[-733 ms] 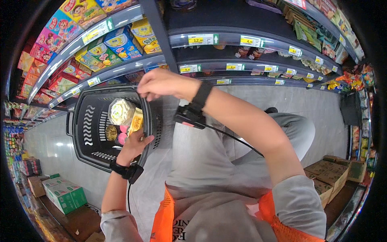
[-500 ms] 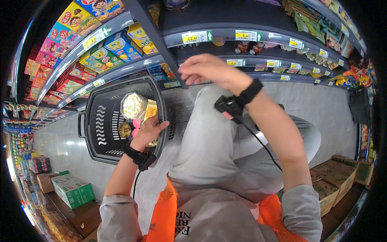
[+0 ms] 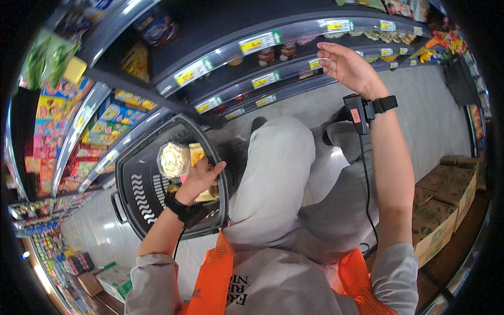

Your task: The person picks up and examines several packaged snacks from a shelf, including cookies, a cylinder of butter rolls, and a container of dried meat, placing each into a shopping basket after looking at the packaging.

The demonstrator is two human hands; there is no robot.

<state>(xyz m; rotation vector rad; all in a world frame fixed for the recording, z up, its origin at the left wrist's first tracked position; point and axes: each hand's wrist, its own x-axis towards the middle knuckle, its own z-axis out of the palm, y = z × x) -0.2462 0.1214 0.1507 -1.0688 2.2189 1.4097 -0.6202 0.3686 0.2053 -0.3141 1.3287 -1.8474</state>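
At the near-side rim of a black plastic shopping basket [image 3: 137, 181], my left hand [image 3: 200, 181] grips the edge, its thumb over the rim and its other fingers partly hidden inside. Beneath and beside that hand lie a clear round tub with pale contents [image 3: 174, 160] and a yellow packet [image 3: 197, 152]. Some smaller items there are mostly covered by the hand. My right hand [image 3: 347, 68] is raised in front of the lower shelves, fingers loosely bent and apart, holding nothing. Each wrist wears a black strap with a small device.
Dark shelves with price tags [image 3: 261, 43] curve across the far side. Colourful snack boxes [image 3: 107, 123] fill the shelves at left. Open cardboard cartons [image 3: 438, 205] stand at right, a green and white carton [image 3: 114, 281] at lower left. My bent knee [image 3: 278, 152] is right of the basket.
My right hand has swung to the right, away from the basket side. The view has turned, so the shelves appear shifted. My left hand keeps its place at the basket rim.
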